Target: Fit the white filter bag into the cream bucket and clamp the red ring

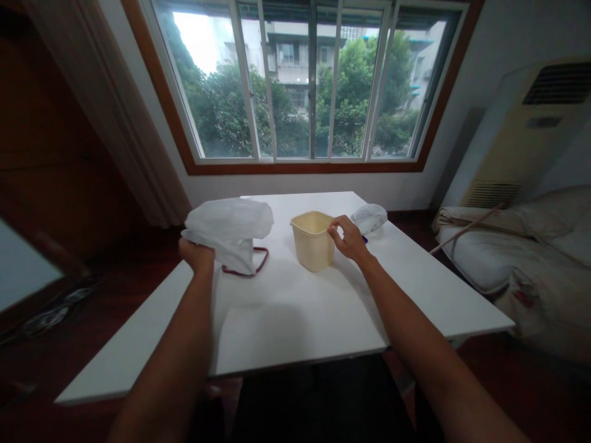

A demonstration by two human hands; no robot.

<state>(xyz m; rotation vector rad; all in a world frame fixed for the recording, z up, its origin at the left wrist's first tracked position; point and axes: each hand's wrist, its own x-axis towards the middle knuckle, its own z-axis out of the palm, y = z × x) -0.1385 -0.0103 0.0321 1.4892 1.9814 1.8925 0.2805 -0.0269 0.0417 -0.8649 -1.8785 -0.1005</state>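
My left hand (pixel 198 253) is closed on a white plastic bag (pixel 231 224), which hangs raised above the left part of the white table and hides most of the fingers. Beneath the bag lies a dark red rounded frame (pixel 264 261), partly covered by it. My right hand (pixel 347 239) pinches the right rim of a pale yellow plastic bin (pixel 314 246). The bin is upright on the table, its top open. Behind my right hand sits a crumpled whitish plastic bag (pixel 370 216), with a small blue bit at its near side.
The white table (pixel 268 332) stands before a wide window (pixel 309 92). At the right are a covered sofa (pixel 489 246) with a stick (pixel 466 229) leaning on it and a tall air conditioner (pixel 517 135). A curtain (pixel 115 111) hangs at the left.
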